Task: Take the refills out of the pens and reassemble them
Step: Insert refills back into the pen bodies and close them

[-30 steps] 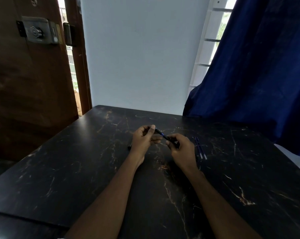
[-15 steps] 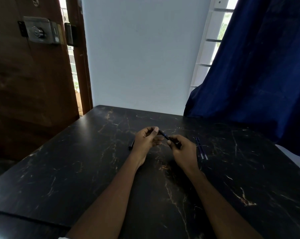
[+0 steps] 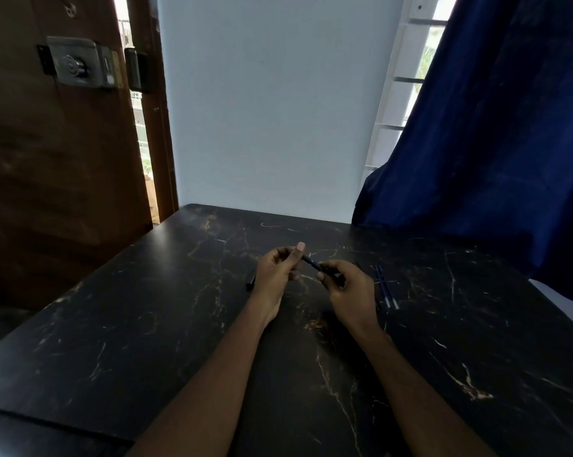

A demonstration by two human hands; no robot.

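Note:
A dark pen (image 3: 312, 262) is held just above the black marble table (image 3: 146, 324), slanting down to the right between both hands. My left hand (image 3: 278, 272) pinches its upper left end between thumb and fingers. My right hand (image 3: 347, 288) grips its lower right end with curled fingers. Two thin blue refills (image 3: 385, 288) lie side by side on the table just right of my right hand. Another dark pen piece (image 3: 251, 281) lies on the table left of my left hand, partly hidden behind it.
A wooden door (image 3: 57, 143) with a metal lock stands at the left, slightly ajar. A blue curtain (image 3: 492, 143) hangs over the table's far right corner. A white wall lies behind the table's far edge.
Both hands stay on the pen in nearly the same place. My left thumb has risen a little at the pen's upper end.

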